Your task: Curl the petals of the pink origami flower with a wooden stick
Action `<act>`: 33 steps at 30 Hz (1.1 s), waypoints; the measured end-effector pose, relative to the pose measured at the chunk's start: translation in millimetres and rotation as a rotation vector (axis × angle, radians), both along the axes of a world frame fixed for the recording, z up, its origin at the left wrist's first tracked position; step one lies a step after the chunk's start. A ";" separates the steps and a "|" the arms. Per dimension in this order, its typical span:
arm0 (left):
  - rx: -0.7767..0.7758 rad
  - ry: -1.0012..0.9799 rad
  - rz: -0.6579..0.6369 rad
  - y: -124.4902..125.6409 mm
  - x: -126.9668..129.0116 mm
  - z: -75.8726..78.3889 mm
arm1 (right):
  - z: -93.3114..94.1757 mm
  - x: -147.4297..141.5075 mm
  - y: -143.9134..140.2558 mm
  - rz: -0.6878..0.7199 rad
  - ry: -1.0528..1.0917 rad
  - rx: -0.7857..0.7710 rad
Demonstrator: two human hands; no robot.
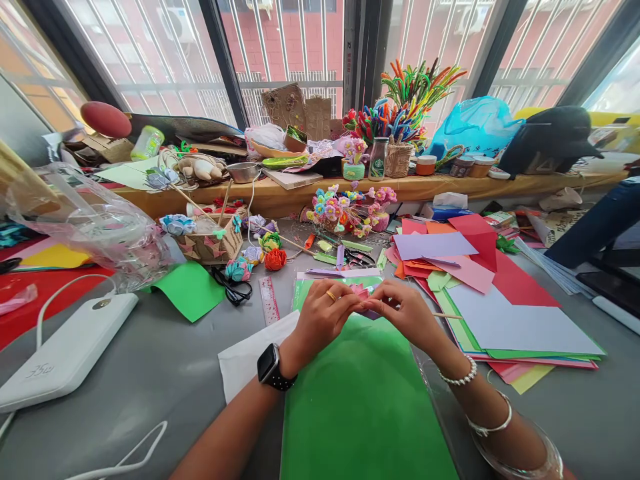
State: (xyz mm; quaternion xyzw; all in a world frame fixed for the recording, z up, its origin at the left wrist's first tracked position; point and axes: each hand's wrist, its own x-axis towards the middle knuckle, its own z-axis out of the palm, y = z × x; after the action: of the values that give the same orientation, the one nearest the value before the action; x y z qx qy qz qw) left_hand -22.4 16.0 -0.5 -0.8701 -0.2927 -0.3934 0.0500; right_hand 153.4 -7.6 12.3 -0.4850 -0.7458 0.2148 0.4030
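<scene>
My left hand (325,313) and my right hand (403,310) meet over a green paper sheet (360,400) and pinch a small pink paper flower (361,292) between their fingertips. A thin wooden stick (447,315) pokes out to the right from under my right hand. The left wrist wears a black smartwatch, and the left hand has a ring. Bracelets circle the right wrist. Most of the pink piece is hidden by my fingers.
A stack of coloured paper sheets (500,300) lies at right. Black scissors (233,287), a ruler (269,300), a basket of paper flowers (210,240) and a white power bank (65,353) sit at left. The wooden ledge (280,193) behind is crowded with craft items.
</scene>
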 end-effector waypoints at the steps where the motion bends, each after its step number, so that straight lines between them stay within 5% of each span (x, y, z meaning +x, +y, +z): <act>1: 0.014 0.008 -0.008 -0.5 -0.2 -0.1 | 0.2 1.0 0.2 0.007 0.001 -0.013; 14: 0.129 -0.007 0.034 -2.7 1.3 -0.6 | 2.7 0.8 -3.0 0.002 -0.019 0.071; 18: -0.127 -0.209 0.029 0.8 2.7 -0.1 | 3.1 0.4 -3.2 -0.034 -0.062 0.155; 26: -1.134 -0.516 -0.228 10.7 3.6 -4.7 | 2.2 -1.4 -3.5 -0.046 -0.066 0.250; 29: -1.200 -0.449 -0.238 10.3 4.6 -3.8 | 1.8 -2.7 -3.8 -0.024 -0.065 0.275; 33: -1.056 -0.381 -0.181 6.4 6.5 -0.1 | 0.6 -3.2 -3.4 -0.004 -0.058 0.256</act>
State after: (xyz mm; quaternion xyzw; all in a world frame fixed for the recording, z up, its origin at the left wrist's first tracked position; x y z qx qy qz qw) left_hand -15.9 22.4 -0.7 -0.7124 -0.3779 -0.3463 -0.4794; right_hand 150.1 -11.0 12.9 -0.4370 -0.7776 0.1030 0.4402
